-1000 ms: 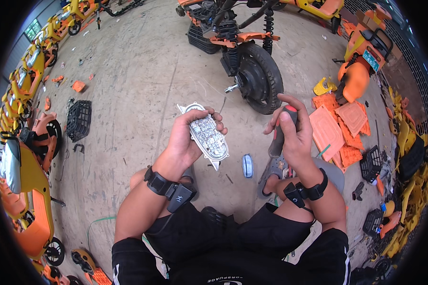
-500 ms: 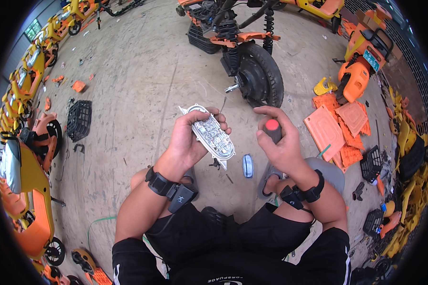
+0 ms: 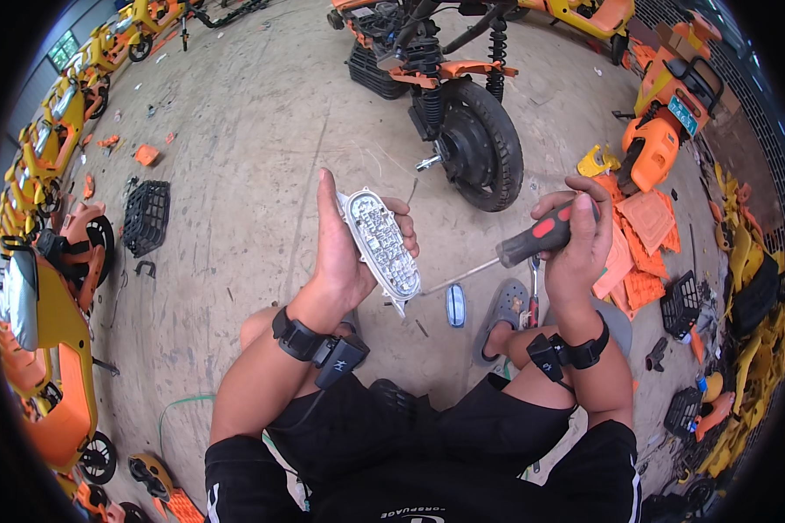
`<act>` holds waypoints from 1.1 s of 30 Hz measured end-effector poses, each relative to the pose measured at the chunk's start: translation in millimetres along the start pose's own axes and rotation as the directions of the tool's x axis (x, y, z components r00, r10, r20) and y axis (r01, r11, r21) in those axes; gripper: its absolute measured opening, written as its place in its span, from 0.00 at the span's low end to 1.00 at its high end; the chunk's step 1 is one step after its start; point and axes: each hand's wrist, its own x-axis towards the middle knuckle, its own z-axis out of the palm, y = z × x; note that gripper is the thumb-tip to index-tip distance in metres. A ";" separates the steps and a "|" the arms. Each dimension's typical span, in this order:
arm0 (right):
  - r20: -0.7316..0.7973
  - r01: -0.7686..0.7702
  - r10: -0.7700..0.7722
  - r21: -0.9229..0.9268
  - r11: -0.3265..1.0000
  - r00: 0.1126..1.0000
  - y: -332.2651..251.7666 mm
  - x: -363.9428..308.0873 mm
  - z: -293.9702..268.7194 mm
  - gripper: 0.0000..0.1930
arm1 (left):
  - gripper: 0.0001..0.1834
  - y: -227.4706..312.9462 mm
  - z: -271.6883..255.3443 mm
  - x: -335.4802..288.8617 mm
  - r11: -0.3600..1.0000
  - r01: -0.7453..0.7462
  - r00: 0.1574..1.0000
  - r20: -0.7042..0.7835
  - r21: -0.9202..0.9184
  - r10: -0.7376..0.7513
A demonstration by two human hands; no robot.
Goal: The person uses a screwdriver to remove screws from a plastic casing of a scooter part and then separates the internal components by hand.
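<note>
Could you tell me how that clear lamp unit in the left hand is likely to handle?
The lamp unit looks like rigid moulded plastic, so probably stiff and light; the left hand holds it alone. Its glossy lens may be slippery and could crack if dropped on the concrete floor.

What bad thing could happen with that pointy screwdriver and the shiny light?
The screwdriver in the right hand has its tip at the edge of the lamp unit, which the left hand holds in mid-air. If the tip slips, it might jab those bare fingers or scratch the clear lens. The lamp could also drop onto the concrete floor and crack.
</note>
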 end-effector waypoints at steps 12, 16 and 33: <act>0.038 0.008 -0.016 0.219 0.976 0.999 2.7 -6.8 6.0 0.11 | 0.45 -4.0 5.3 0.9 0.991 0.048 0.985 -0.168 0.127 -0.026; -0.057 0.081 -0.074 0.132 0.988 0.996 1.7 -6.1 4.9 0.11 | 0.44 -4.6 2.3 1.3 0.985 0.052 0.995 -0.096 0.162 -0.036; 0.461 -0.249 0.285 -0.139 0.959 0.841 4.9 -23.0 38.2 0.09 | 0.36 -21.5 19.8 -0.9 0.921 0.155 0.985 -0.130 0.357 -0.116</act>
